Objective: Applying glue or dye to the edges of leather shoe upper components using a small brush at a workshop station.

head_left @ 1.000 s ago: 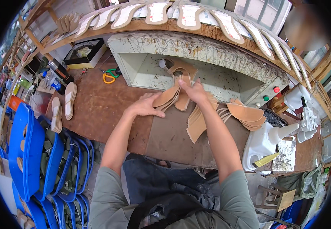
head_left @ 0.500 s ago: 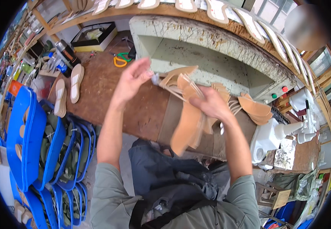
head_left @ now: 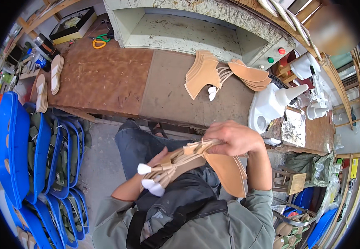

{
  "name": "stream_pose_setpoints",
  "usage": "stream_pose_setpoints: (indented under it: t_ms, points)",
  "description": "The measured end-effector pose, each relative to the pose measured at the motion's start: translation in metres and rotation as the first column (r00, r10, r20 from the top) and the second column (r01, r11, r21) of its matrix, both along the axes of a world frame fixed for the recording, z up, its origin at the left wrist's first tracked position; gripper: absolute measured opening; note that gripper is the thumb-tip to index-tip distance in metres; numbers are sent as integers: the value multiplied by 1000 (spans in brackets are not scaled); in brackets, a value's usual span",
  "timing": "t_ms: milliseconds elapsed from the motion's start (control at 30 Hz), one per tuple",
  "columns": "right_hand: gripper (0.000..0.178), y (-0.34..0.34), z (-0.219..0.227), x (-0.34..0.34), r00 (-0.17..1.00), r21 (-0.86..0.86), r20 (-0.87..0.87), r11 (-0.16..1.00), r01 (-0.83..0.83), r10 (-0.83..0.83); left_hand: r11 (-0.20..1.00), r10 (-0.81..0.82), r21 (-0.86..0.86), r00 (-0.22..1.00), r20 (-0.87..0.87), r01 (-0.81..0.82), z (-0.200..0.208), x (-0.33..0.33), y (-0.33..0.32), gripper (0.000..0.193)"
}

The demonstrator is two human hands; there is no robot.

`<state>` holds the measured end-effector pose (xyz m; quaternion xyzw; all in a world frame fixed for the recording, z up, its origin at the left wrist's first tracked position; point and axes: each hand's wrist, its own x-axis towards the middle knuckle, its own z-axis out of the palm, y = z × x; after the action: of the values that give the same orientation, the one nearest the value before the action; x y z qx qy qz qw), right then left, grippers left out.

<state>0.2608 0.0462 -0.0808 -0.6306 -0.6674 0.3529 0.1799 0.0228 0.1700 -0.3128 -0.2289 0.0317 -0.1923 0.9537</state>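
A bundle of tan leather-like shoe pieces [head_left: 225,172] with thin straps and white-wrapped ends hangs before my lap, off the workbench. My right hand [head_left: 236,139] grips the top of the bundle, its fingers wrapped over the pieces. At the strap end, my left hand [head_left: 160,157] is closed around the bundle, partly hidden behind it. White wrapped tips [head_left: 153,184] stick out beside that hand. On the bench lies another fanned stack of tan shoe pieces [head_left: 202,72], with a second fanned stack [head_left: 250,74] to its right.
The workbench [head_left: 105,79] runs across in front, with a pale metal box [head_left: 184,31] behind. Scissors [head_left: 100,41] and insoles [head_left: 56,74] lie on the left. A white plastic container [head_left: 269,106] stands at right. Blue bins [head_left: 12,153] with green shoe parts are stacked at left.
The bundle has come off the bench toward my body. My left hand, empty and open before, now holds its strap end. The view has shifted, so the bench appears farther up.
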Motion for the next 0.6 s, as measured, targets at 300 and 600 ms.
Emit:
stream_pose_setpoints:
  t_ms: [300, 600]
  points:
    - [30, 14, 7, 53, 998, -167, -5, 984, 65, -67, 628, 248, 666, 915, 320, -403, -32, 5, 54, 87]
    - [38, 54, -60, 114, 979, -502, 67, 842, 200, -192, 225, 53, 934, 960, 274, -279, 76, 85, 45, 59]
